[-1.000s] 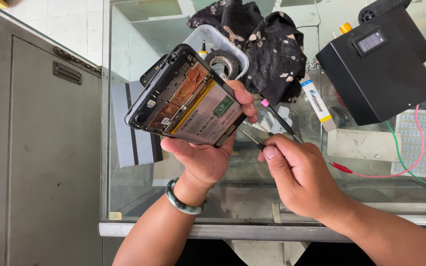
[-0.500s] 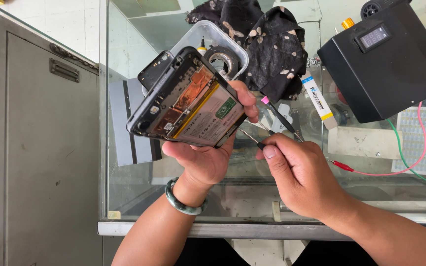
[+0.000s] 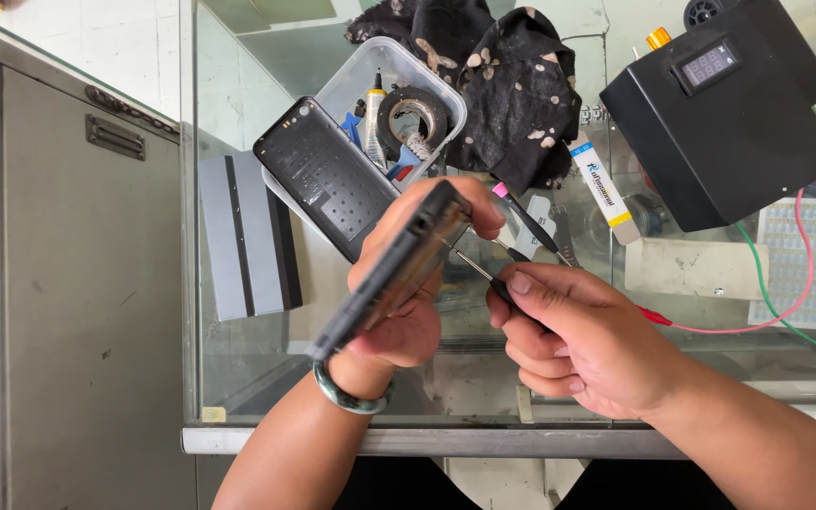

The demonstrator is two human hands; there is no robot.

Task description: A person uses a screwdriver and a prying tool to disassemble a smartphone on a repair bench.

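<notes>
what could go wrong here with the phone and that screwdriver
The left hand holds the opened phone tilted on edge above the glass counter, so a slip might drop it onto the glass. The right hand pushes the thin screwdriver tip against the phone's edge; if it skids it could scratch parts inside or jab the left thumb nearby.

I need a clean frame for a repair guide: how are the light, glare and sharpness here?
Head view: even daylight, soft shadows; the glass counter reflects faintly without washing anything out; the left hand with the phone, and the right hand with the screwdriver, are sharp; slight wide-angle bending at the edges.
</notes>
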